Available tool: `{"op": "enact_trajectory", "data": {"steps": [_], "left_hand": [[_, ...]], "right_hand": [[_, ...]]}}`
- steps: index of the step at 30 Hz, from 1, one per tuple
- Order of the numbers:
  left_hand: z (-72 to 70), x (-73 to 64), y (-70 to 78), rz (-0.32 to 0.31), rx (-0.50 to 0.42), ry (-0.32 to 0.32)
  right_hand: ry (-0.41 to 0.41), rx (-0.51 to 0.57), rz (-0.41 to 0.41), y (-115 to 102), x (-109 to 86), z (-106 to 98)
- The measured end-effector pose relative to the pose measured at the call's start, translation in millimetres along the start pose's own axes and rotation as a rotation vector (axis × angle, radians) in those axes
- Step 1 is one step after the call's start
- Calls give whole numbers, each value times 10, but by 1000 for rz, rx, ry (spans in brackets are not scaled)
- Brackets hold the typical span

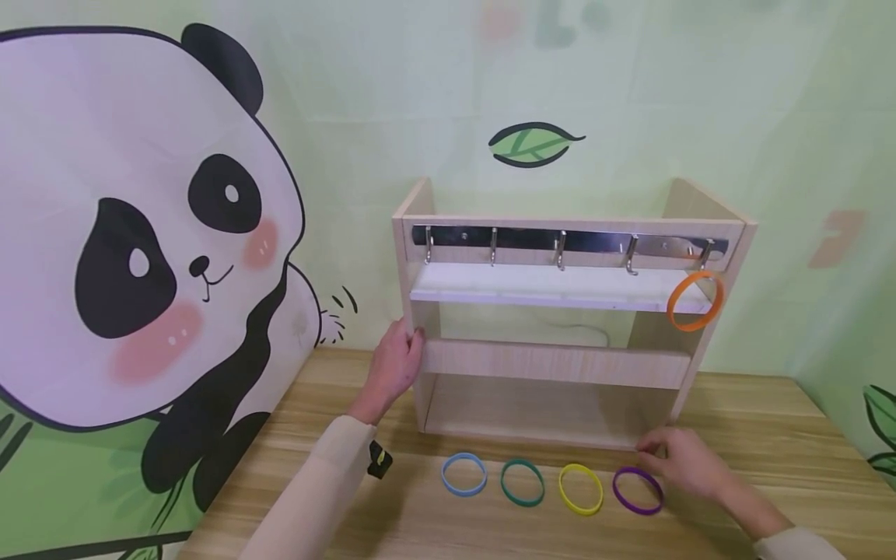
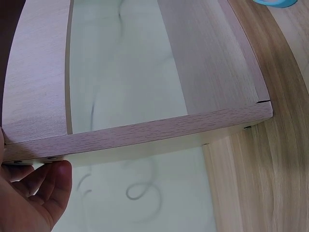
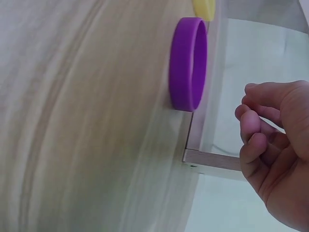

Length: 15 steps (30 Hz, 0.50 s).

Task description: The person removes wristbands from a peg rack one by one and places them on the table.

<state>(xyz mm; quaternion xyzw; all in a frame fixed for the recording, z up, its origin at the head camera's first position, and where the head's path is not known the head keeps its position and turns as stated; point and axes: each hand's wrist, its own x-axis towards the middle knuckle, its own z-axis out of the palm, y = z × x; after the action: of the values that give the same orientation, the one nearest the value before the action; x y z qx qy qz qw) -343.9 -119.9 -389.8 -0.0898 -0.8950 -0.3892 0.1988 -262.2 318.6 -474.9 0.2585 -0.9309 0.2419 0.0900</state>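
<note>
Four bands lay in a row on the desk (image 1: 756, 420) along its near edge, just in front of the wooden rack (image 1: 560, 362): blue band (image 1: 464, 474), green band (image 1: 522, 481), yellow band (image 1: 580, 488) and purple band (image 1: 638, 490). An orange band (image 1: 693, 301) hung from the rightmost hook (image 1: 705, 253) of the rack's rail, and the other hooks were bare. Our left hand (image 1: 393, 365) held the rack's left upright, fingers wrapped round its front edge. Our right hand (image 1: 682, 459) hovered just beside the purple band at the rack's front right corner, fingers loosely curled and gripping nothing. We judged the step in hand to be picking up the purple band; to do it well, we would pinch its near rim between thumb and forefinger, lift straight up clear of the yellow band, and keep the left hand bracing the rack.
</note>
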Motion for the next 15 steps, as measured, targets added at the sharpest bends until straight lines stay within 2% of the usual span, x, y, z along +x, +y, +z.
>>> {"op": "enact_trajectory", "data": {"steps": [6, 15], "left_hand": [[-2, -2, 2, -3, -14, -6], [-3, -11, 4, 11, -13, -1]], "right_hand": [[28, -11, 17, -95, -8, -66], [112, -18, 39, -222, -15, -160]]}}
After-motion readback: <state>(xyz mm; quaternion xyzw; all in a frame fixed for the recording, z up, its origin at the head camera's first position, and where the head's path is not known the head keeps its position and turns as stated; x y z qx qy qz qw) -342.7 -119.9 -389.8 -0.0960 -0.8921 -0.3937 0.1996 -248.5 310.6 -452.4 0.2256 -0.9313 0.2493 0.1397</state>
